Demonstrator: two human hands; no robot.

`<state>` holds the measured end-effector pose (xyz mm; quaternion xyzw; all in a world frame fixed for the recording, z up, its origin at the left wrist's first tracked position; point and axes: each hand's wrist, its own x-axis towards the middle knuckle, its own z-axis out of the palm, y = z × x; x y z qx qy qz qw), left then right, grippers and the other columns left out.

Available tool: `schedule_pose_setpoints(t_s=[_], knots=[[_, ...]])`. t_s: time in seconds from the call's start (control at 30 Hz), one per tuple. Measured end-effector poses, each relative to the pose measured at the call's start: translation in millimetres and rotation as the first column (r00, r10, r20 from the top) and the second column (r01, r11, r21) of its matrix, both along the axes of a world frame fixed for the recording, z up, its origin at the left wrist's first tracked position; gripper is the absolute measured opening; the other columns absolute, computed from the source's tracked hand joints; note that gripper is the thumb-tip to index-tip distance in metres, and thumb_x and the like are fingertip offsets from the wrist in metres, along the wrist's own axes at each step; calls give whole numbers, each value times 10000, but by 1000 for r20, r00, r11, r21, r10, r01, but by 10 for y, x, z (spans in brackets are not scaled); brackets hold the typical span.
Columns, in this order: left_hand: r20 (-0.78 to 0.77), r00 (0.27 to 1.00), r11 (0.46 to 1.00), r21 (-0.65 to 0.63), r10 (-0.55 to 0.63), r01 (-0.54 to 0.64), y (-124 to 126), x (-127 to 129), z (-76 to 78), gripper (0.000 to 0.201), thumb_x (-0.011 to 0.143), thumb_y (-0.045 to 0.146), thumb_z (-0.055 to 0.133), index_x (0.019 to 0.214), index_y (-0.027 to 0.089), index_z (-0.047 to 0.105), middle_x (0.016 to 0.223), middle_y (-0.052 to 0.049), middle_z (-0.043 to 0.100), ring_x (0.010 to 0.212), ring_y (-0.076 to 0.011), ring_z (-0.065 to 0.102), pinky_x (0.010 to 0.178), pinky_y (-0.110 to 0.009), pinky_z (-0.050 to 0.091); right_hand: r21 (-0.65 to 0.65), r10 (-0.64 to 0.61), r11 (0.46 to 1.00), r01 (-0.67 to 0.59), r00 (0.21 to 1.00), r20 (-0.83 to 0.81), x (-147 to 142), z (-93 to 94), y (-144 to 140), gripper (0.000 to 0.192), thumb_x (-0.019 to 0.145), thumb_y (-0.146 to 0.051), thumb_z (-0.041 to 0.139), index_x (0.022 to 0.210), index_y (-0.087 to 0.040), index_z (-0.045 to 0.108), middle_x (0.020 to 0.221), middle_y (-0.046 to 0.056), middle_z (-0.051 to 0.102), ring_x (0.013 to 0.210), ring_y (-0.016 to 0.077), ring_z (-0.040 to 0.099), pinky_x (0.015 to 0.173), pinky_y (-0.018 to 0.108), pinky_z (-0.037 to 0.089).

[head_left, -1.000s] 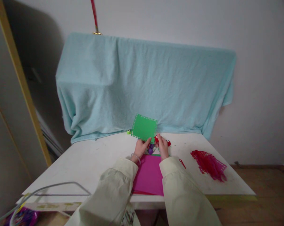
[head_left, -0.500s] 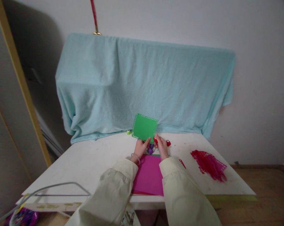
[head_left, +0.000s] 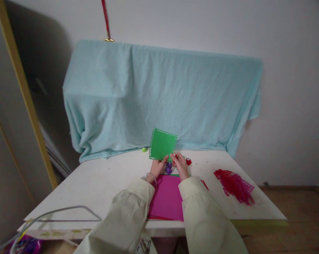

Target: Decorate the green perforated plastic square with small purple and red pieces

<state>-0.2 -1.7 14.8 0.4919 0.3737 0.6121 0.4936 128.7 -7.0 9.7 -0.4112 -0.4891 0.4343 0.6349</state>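
A green square sheet, punched with a row of small holes along its edges, is held up tilted above the table. My left hand pinches its lower edge with the thumb on top. At the lower right corner, the fingers of my right hand are closed on the same sheet. A small red piece with a googly eye shows just behind those fingers; whether it is held too, I cannot tell. Below and between my hands sits a purple object, partly covered. A magenta sheet lies under my forearms.
A red googly-eyed piece and a green one sit farther back on the white table. Tiny specks lie scattered nearby. Red strands and perforated sheets are at right. A wire hanger crosses the front left edge.
My right thumb and fingers have moved left and up onto the green sheet's lower right corner, covering more of the red eyed piece. The sheet has shifted slightly right.
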Motion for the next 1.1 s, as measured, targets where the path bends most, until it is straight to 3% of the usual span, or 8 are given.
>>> schedule_pose_setpoints(t_s=[0.23,0.53,0.93,1.1], knots=[[-98,995,997,78,24,-17,92,-20,-114,317,720,487,680,702,183,591,592,-13,593,656,-175,582,666,-310,445,-43,20,999,-22,999,-49,-16,7,17,370,707,-472,723,932,-216,579,606,-46,531,484,104,411,437,237,264],[-196,979,990,135,61,-35,154,-50,-227,355,815,506,569,678,178,547,582,16,524,535,-119,472,579,-273,376,-92,85,992,-87,996,-21,2,-25,14,317,687,-466,730,782,-204,576,574,-56,465,505,104,393,470,243,295],[-181,981,991,121,73,-52,117,-60,-177,390,794,523,592,605,186,537,556,9,509,539,-126,450,598,-276,372,-95,88,991,-89,996,-22,-31,24,-18,337,659,-467,749,757,-204,563,600,-52,496,516,105,399,471,246,287],[-210,973,990,126,90,-64,138,-78,-201,374,831,516,546,669,179,550,582,17,524,546,-120,466,579,-259,371,-94,97,991,-97,995,1,-30,20,1,335,681,-490,724,720,-204,552,543,-60,451,491,106,371,464,249,270]])
